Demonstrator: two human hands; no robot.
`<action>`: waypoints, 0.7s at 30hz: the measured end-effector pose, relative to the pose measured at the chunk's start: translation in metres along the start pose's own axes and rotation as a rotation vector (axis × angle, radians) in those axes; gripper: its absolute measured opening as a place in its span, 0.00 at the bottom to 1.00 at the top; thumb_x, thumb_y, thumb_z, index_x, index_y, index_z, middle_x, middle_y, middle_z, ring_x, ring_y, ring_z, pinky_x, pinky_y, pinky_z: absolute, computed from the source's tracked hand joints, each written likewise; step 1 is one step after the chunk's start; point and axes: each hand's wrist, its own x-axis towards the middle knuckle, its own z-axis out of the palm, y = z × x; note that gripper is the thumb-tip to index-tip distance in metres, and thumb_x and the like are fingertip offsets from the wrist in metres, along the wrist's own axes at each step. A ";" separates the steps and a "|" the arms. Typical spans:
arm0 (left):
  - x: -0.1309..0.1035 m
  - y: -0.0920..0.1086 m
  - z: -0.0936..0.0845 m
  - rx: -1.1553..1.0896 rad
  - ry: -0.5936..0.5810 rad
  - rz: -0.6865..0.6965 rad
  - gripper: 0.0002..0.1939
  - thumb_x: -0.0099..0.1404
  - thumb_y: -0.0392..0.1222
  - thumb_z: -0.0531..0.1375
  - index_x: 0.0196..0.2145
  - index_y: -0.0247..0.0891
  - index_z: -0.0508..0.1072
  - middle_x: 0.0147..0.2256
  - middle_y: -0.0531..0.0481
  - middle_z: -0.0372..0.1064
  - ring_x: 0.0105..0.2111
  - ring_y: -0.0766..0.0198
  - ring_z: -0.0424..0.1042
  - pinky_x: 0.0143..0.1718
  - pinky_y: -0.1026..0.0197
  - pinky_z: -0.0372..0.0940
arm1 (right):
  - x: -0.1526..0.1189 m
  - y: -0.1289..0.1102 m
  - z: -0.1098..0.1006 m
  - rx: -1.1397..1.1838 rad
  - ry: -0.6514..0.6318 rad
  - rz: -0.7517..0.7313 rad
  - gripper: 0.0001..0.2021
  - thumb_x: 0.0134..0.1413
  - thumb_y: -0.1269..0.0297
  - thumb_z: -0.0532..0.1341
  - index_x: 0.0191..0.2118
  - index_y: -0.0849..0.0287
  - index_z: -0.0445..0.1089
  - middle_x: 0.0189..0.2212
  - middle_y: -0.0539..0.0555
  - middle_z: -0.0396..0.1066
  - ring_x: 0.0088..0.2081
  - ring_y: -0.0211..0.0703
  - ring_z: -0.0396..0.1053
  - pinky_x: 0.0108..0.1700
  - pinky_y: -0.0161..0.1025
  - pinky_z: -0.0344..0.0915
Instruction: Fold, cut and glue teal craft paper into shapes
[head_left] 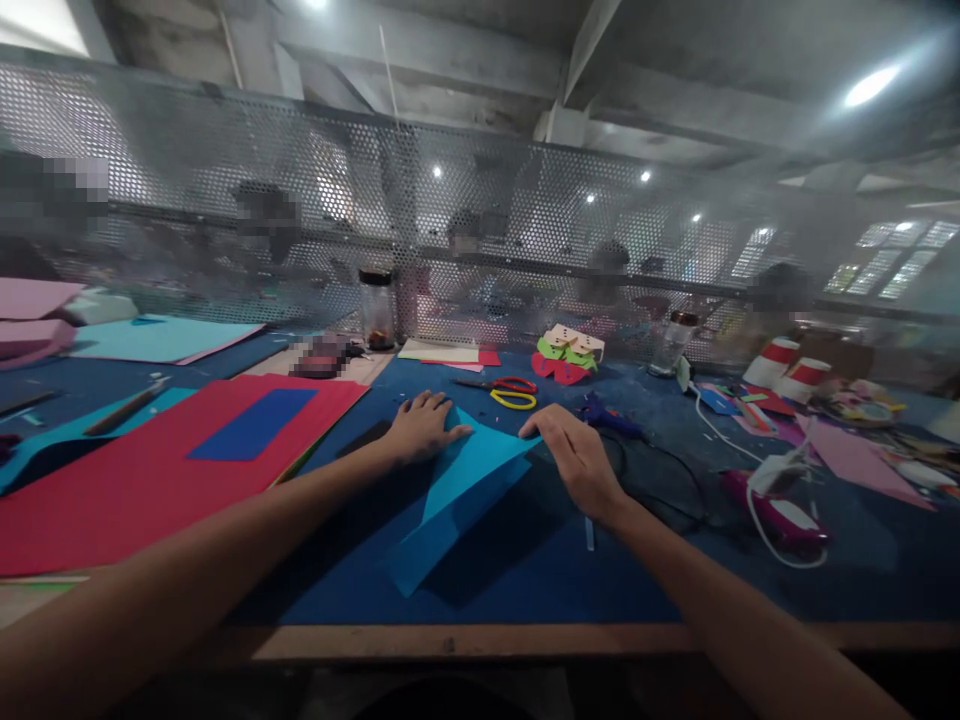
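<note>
Blue paper (472,465) seems in bending: left hand (420,428), spread open, steadies ten o'clock; right hand (579,462) pinches two o'clock corner; aligning needs even tension

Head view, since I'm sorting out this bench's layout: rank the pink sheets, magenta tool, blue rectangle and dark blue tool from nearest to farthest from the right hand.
From the right hand:
1. Dark blue tool, just beyond it.
2. Magenta tool, to its right.
3. Blue rectangle, left, on the red sheets.
4. Pink sheets, far left.
</note>
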 end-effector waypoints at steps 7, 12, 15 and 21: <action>-0.001 -0.005 0.003 0.044 -0.002 0.051 0.37 0.72 0.67 0.48 0.67 0.39 0.65 0.71 0.39 0.53 0.72 0.40 0.46 0.68 0.34 0.46 | 0.000 0.006 0.005 -0.037 -0.025 -0.037 0.17 0.75 0.59 0.50 0.38 0.56 0.73 0.37 0.53 0.72 0.42 0.43 0.70 0.46 0.40 0.62; -0.002 -0.002 0.003 0.043 0.017 0.068 0.34 0.72 0.64 0.51 0.65 0.40 0.66 0.70 0.41 0.56 0.71 0.42 0.49 0.69 0.36 0.45 | 0.000 0.007 0.005 -0.060 -0.026 -0.030 0.17 0.74 0.58 0.50 0.38 0.56 0.73 0.37 0.53 0.72 0.41 0.43 0.70 0.45 0.40 0.62; -0.001 -0.001 0.005 0.030 0.027 0.052 0.34 0.72 0.64 0.52 0.65 0.38 0.67 0.68 0.37 0.59 0.70 0.40 0.51 0.69 0.34 0.44 | 0.000 0.007 0.005 -0.064 -0.033 -0.029 0.18 0.74 0.58 0.50 0.37 0.57 0.73 0.37 0.54 0.72 0.41 0.43 0.70 0.45 0.40 0.62; 0.003 -0.003 0.006 -0.023 0.040 0.050 0.37 0.70 0.64 0.54 0.66 0.38 0.64 0.67 0.36 0.62 0.68 0.42 0.56 0.68 0.38 0.49 | 0.001 0.007 0.004 -0.022 -0.017 -0.015 0.19 0.74 0.57 0.51 0.36 0.57 0.74 0.36 0.53 0.73 0.41 0.43 0.70 0.47 0.40 0.62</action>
